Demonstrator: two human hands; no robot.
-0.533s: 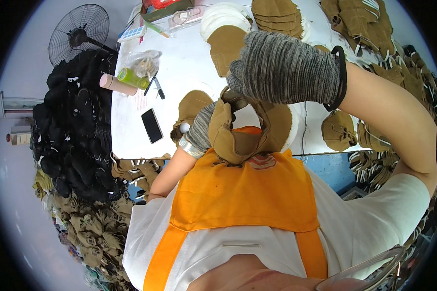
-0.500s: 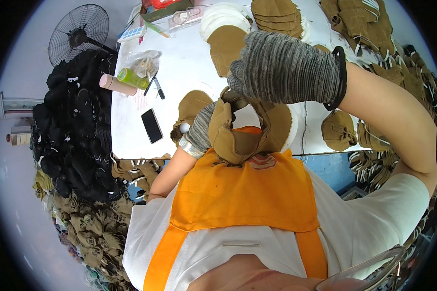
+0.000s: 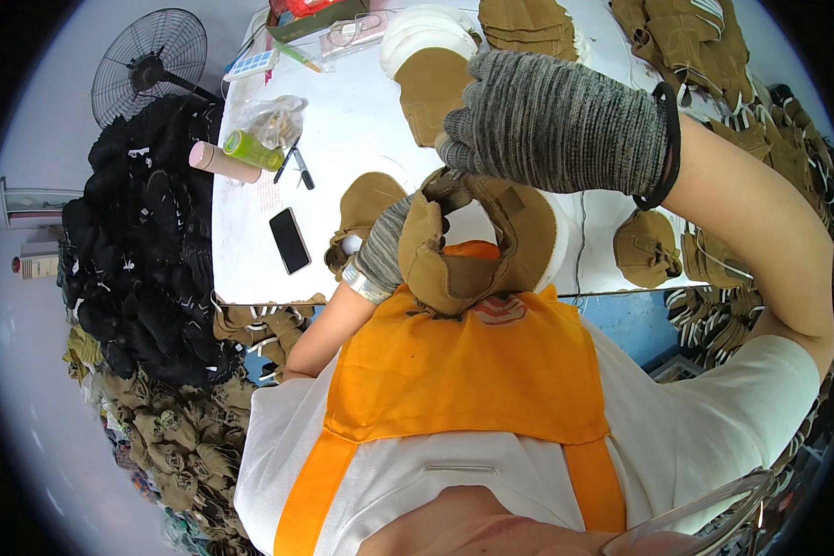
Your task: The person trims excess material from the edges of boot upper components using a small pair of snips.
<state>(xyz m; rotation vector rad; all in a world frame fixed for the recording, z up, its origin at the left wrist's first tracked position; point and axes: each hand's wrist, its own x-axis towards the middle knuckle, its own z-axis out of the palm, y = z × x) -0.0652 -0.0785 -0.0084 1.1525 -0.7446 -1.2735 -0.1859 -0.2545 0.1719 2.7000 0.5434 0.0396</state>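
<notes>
A brown, suede-like shoe upper (image 3: pixel 426 255) is held at the table's near edge, its opening facing up and my orange apron showing through. My left hand (image 3: pixel 387 243), in a grey knitted glove, grips it from the left; the fingers are hidden behind it. My right hand (image 3: pixel 551 125), gloved alike with a black band at the wrist, is closed in a fist just above the upper's far rim. Whatever its fingers hold is hidden. Another brown piece (image 3: pixel 369 199) lies beside my left hand, with a small white round thing (image 3: pixel 351 244) on it.
On the white table (image 3: pixel 334 120) lie a phone (image 3: pixel 290 241), pens (image 3: pixel 303 169), a pink bottle (image 3: pixel 222 161), a green bottle (image 3: pixel 253 149) and stacked brown pieces (image 3: pixel 524 32). Black piled goods (image 3: pixel 148 241) and a fan (image 3: pixel 148 69) stand left. More brown uppers (image 3: pixel 647 248) lie right.
My right fist has shifted slightly to the right, its wrist and band with it. My left hand and the upper have stayed nearly still.
</notes>
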